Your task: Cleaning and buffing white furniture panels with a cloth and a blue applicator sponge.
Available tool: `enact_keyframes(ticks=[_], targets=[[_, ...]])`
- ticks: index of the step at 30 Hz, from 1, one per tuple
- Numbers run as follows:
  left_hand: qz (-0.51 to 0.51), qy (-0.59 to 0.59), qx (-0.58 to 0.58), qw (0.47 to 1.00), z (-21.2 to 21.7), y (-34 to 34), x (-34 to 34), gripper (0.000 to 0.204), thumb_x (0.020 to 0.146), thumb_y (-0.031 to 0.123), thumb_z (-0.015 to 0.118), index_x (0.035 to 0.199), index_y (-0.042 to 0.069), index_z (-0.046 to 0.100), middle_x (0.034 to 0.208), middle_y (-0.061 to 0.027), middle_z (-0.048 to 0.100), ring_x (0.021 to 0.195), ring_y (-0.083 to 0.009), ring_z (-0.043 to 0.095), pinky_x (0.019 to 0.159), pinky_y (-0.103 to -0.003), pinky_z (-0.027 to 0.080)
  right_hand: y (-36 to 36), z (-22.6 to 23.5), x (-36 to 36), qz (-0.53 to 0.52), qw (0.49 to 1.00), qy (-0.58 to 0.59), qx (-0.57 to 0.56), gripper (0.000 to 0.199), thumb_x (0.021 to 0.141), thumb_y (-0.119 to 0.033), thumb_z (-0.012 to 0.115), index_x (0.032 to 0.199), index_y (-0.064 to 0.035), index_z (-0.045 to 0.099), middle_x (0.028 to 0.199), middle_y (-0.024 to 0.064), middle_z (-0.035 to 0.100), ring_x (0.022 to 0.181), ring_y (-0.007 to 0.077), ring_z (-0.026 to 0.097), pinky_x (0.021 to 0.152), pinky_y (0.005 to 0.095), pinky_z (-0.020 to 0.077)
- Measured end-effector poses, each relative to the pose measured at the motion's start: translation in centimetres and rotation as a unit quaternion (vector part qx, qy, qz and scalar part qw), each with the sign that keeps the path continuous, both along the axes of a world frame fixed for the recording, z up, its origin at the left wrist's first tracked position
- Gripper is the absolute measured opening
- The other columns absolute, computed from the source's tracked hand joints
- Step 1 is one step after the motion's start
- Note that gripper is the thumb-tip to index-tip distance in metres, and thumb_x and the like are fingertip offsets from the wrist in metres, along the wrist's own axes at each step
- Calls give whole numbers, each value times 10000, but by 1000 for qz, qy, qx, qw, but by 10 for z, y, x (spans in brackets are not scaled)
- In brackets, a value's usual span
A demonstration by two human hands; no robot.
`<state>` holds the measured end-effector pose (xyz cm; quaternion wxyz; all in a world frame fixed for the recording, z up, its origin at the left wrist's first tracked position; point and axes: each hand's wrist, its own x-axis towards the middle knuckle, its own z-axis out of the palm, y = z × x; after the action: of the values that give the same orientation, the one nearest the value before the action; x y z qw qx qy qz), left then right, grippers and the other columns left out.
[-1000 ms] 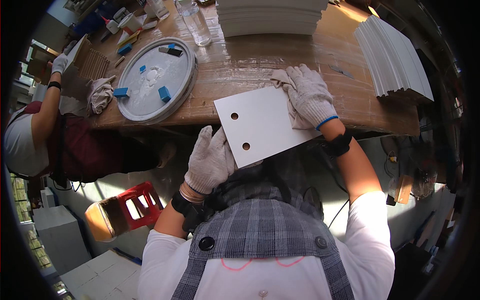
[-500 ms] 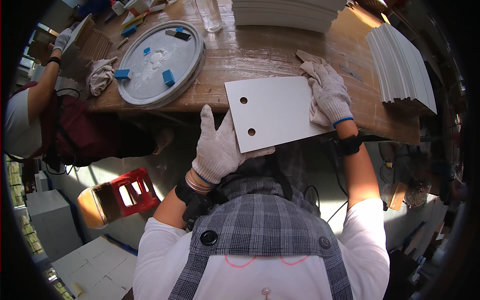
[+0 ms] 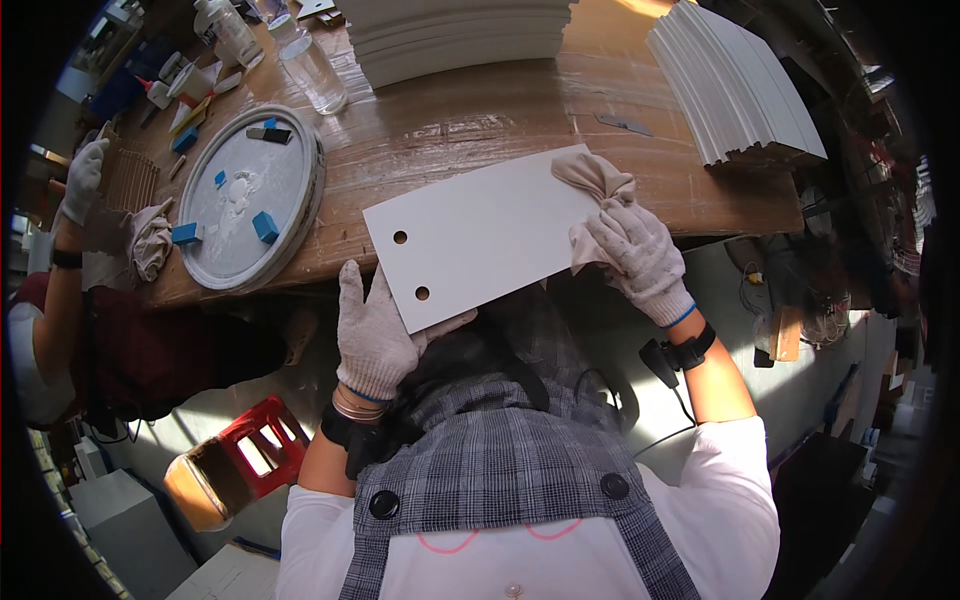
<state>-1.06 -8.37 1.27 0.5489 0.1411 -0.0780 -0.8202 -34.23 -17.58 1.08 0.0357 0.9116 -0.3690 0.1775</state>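
Observation:
A white rectangular panel (image 3: 490, 232) with two round holes near its left end lies tilted at the table's front edge, partly overhanging it. Gloved in white knit, my left hand (image 3: 378, 335) supports the panel's near left corner, some fingers hidden underneath and the thumb standing away. My right hand (image 3: 640, 255), also gloved, grips a crumpled beige cloth (image 3: 592, 178) pressed over the panel's right end.
Left on the wooden table (image 3: 450, 130) sits a round grey lid (image 3: 215, 250) with blue blocks on it. Stacks of white panels (image 3: 460, 45) stand at the back and right (image 3: 740, 85). A bottle (image 3: 312, 75) and a flat blade (image 3: 625, 124) lie beyond. A co-worker's gloved hand (image 3: 84, 180) is far left.
My right hand and the cloth have shifted along the panel's right end, baring more of it. The whole view has swung, so the table and panel sit differently in it.

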Motion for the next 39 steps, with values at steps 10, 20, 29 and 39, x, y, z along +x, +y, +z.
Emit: enact_keyframes(ticks=[10, 20, 29, 39], targets=[[82, -226, 177, 954, -34, -7, 1, 400, 952, 259, 527, 1295, 70, 451, 1219, -124, 566, 1121, -274, 578, 936, -449, 504, -38, 29, -82, -212, 966, -69, -132, 648, 655, 17, 626, 1281, -125, 541, 1254, 142, 556, 1137, 347, 519, 980, 424, 421], [141, -166, 131, 967, -32, 36, 34, 416, 910, 45, 515, 1310, 43, 403, 1161, -85, 558, 1076, -211, 574, 944, -389, 501, -83, 64, 70, -139, 983, 5, -124, 543, 810, -367, 693, 1268, -109, 556, 1351, 168, 467, 1234, 371, 427, 1021, 445, 378], [147, -80, 132, 977, -52, 50, 43, 374, 917, 121, 579, 1268, 66, 463, 1104, -34, 586, 950, -140, 583, 900, -343, 508, -17, 57, 328, 60, 986, -47, 150, 509, 821, -518, 624, 1014, -47, 632, 979, 150, 624, 950, 321, 610, 800, 411, 493], [110, -36, 86, 990, -76, 51, 50, 337, 926, 105, 555, 1253, 43, 508, 1119, -32, 603, 976, -133, 593, 899, -300, 487, -23, 33, 391, 51, 982, -54, 176, 484, 824, -442, 655, 976, 16, 623, 965, 182, 609, 881, 321, 615, 799, 392, 493]])
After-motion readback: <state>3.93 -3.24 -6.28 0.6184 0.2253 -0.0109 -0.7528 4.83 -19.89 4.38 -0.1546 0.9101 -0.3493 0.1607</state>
